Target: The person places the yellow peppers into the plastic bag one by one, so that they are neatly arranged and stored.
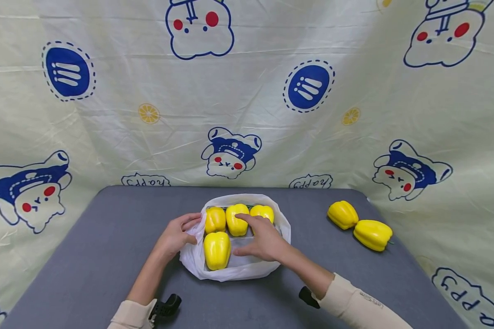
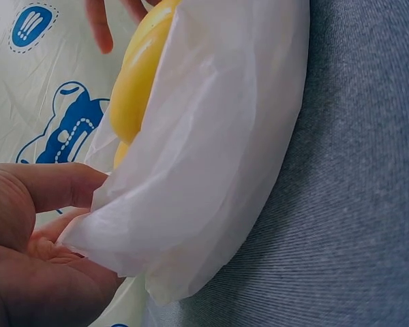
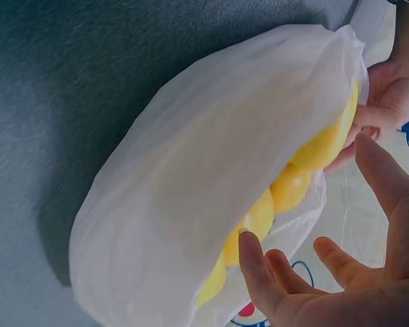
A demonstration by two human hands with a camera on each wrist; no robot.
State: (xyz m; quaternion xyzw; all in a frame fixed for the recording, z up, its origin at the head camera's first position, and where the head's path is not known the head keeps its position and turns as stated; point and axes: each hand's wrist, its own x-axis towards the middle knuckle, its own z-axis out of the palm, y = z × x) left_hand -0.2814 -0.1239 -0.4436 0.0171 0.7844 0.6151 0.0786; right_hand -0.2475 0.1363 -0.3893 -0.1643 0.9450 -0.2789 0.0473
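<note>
- Sleeves (image 1: 354, 301), nearest the head camera: enter from the lower edge, over the worktop (image 1: 94, 269).
- White bag (image 1: 247, 274): stands mouth upward at mid-worktop, with four yellow peppers (image 1: 217, 250) inside, three in a far row and one at near left; the close rows probably save room.
- Left grip (image 1: 174, 235): narrow, pinching the bag's left rim, presumably to keep the mouth spread and the thin wall up.
- Right grip (image 1: 265, 237): wide, fingers and thumb apart, holding nothing; it hovers over the mouth, right of the near-left pepper. Whether a fingertip touches the far row cannot be told.
- Two loose peppers (image 1: 373, 235): lie together on the worktop's right, well apart from both grips, perhaps placed for right-handed reach.
- Printed sheet (image 1: 255, 109): hangs behind the worktop.
</note>
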